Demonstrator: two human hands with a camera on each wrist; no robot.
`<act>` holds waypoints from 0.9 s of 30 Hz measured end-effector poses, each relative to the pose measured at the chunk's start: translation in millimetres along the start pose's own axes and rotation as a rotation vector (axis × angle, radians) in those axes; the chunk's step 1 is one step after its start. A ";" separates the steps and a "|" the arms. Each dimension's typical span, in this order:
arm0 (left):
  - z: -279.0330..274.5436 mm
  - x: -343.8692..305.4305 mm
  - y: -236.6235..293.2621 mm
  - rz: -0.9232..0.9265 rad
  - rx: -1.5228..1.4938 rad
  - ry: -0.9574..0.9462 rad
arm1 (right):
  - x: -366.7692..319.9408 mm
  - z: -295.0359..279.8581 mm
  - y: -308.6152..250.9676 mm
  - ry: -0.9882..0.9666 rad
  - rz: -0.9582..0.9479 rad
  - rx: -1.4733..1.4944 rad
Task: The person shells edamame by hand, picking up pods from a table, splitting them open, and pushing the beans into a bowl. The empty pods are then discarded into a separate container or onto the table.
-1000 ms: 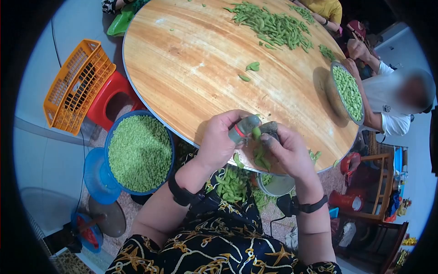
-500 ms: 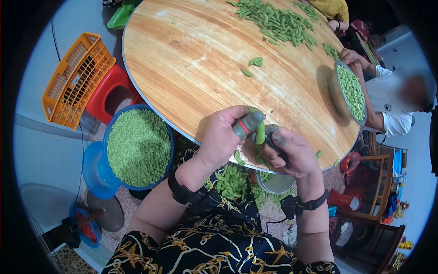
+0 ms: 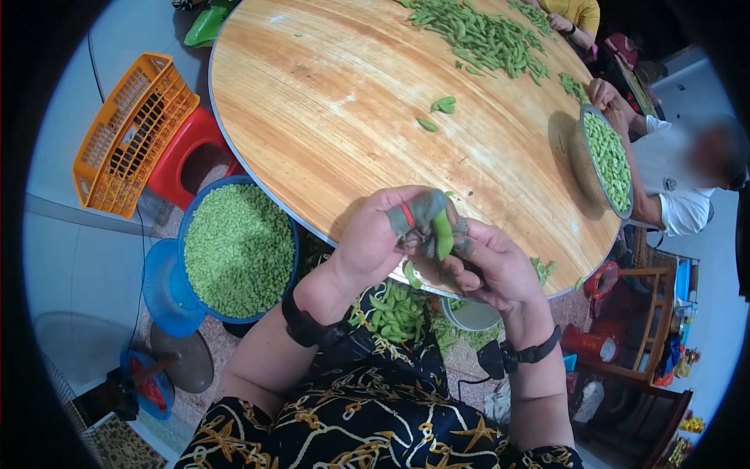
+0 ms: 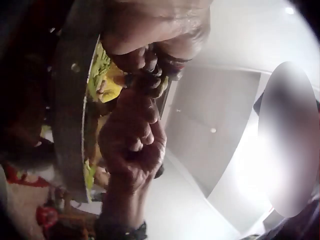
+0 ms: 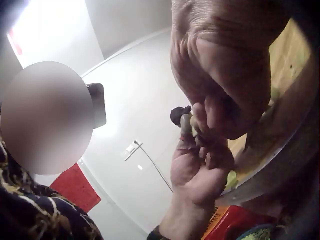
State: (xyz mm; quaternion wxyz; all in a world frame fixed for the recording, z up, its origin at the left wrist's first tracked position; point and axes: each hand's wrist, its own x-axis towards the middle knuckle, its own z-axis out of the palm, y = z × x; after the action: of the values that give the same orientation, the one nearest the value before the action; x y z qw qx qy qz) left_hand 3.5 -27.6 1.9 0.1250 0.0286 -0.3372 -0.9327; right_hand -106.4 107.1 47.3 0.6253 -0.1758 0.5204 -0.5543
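Observation:
A green edamame pod (image 3: 444, 234) stands nearly upright between the two hands, over the near edge of the round table. My left hand (image 3: 367, 242) pinches it under a thumb wrapped in a grey-green cover (image 3: 428, 208) with a red band. From the other side, my right hand (image 3: 504, 266) has its curled fingers and thumb at the same pod, with a dark cover on one finger (image 3: 462, 227). In the right wrist view the fingertips of both hands meet around the pod (image 5: 194, 124). Another pod (image 3: 412, 273) shows just below the left hand.
A pile of pods (image 3: 476, 35) lies across the wooden table (image 3: 328, 102). A bowl of shelled beans (image 3: 608, 156) stands at its right edge, beside a seated person. At left are a blue tub of beans (image 3: 234, 250), a red stool (image 3: 183, 160) and an orange crate (image 3: 129, 133). Pods (image 3: 397, 313) fill the lap.
The pods that hung between the hands are gone from there, and a single pod now shows under the left thumb. The right hand has rolled, showing more of its curled fingers.

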 end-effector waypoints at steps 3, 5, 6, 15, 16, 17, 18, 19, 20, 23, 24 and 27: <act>0.7 3.6 -1.9 -0.001 0.013 0.166 | 9.9 -1.8 -1.5 0.024 -0.065 -0.104; 9.5 13.9 -12.2 0.160 0.308 0.271 | 17.4 -5.9 1.6 0.368 -0.478 -0.955; 11.6 18.3 -16.8 0.316 0.601 0.379 | 18.4 -3.5 -1.1 0.367 -0.483 -0.963; 8.6 22.3 -16.2 0.218 0.336 0.464 | 34.9 -20.4 -8.5 0.325 -0.300 -0.586; 9.7 21.7 -14.8 0.199 0.278 0.452 | 34.8 -21.1 -10.9 0.323 -0.304 -0.587; 9.5 21.7 -15.8 0.203 0.279 0.451 | 33.8 -22.7 -13.8 0.289 -0.223 -0.439; 8.1 22.2 -18.1 0.209 0.259 0.453 | 32.7 -23.2 -15.6 0.255 -0.141 -0.291; 7.5 22.7 -19.2 0.216 0.240 0.454 | 33.0 -22.3 -15.0 0.254 -0.146 -0.293; 7.0 22.8 -19.1 0.220 0.242 0.453 | 34.8 -20.9 -11.9 0.307 -0.174 -0.394; 9.0 22.3 -19.4 0.227 0.202 0.416 | 38.1 -8.0 0.8 0.479 -0.435 -0.798; 12.2 23.5 -20.3 0.250 0.363 0.498 | 39.3 -1.0 4.9 0.591 -0.669 -1.099; 18.7 21.5 -21.1 0.334 0.656 0.598 | 32.7 14.4 3.7 0.528 -0.620 -1.188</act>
State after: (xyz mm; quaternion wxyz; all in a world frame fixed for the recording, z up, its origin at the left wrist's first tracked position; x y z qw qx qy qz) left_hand -24.4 -5.7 3.5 0.3492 0.2794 -0.5630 -0.6950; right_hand -97.5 74.5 35.2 0.0912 -0.4859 0.7941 -0.3535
